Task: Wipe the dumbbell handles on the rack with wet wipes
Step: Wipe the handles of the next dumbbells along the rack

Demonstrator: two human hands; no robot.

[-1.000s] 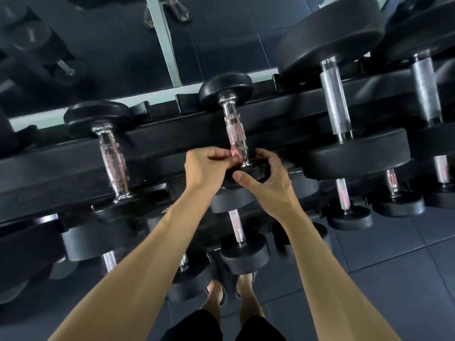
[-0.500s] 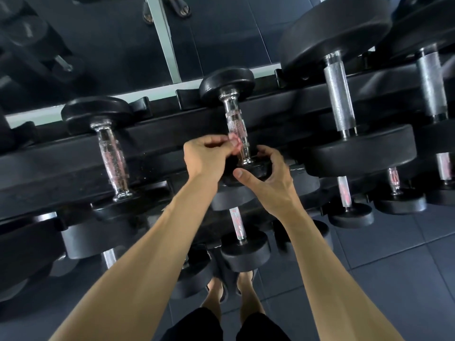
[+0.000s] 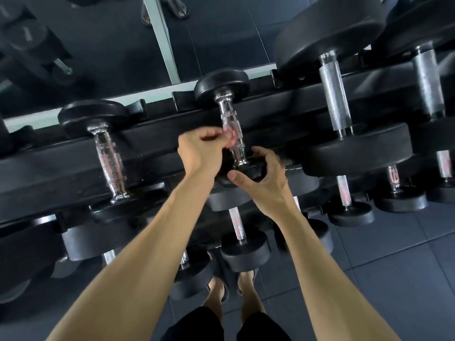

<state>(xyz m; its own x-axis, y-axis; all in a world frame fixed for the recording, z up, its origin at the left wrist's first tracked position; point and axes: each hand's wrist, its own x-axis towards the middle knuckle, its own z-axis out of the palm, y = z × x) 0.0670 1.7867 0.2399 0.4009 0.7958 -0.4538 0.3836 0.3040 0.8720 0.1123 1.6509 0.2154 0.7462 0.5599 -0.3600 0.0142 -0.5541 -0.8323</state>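
My left grip (image 3: 199, 153) is blurring at the fingertips, so any wipe there is too smeared to tell. My right grip (image 3: 258, 178) is hiding the dumbbell's near head (image 3: 253, 172).

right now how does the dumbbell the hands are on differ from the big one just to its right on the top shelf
The small dumbbell has a thin, shiny handle that bulges in the middle; the big dumbbell has a thicker, straight, matte knurled handle. Its end weights are far smaller than the big one's. The left hand is at its handle and the right hand grips its near weight; nothing touches the big one. Both lie front to back on the rack and have black ends.
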